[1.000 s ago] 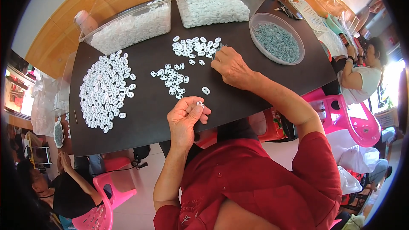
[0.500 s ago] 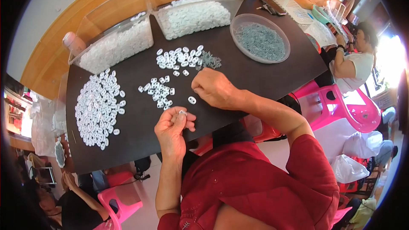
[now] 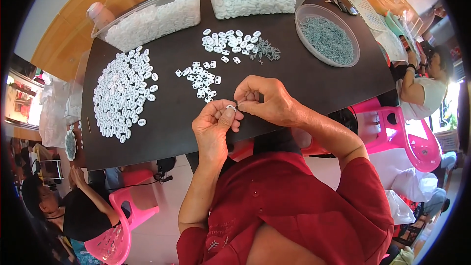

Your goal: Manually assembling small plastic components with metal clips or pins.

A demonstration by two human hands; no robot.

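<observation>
My left hand (image 3: 214,127) pinches a small white plastic piece (image 3: 230,108) between thumb and fingers above the table's near edge. Thumb and forefinger of my right hand (image 3: 274,100) meet it from the right, closed on a thin dark pin whose exact kind is too small to tell. Just beyond lies a loose group of small white pieces (image 3: 201,79) with holes. Farther back, white two-hole ovals (image 3: 228,40) spread beside a heap of grey pins (image 3: 267,50). A large pile of white ovals (image 3: 122,93) covers the table's left part.
Two clear bins of white pieces, a left bin (image 3: 162,29) and a right bin (image 3: 255,10), line the back of the dark table (image 3: 171,132). A round tub (image 3: 300,34) of grey pins stands at right. People sit on pink chairs (image 3: 387,122) at both sides.
My right hand has come from near the grey heap to my left hand, and their fingertips now meet at the white piece. The single oval between my hands no longer shows. The view has shifted.
</observation>
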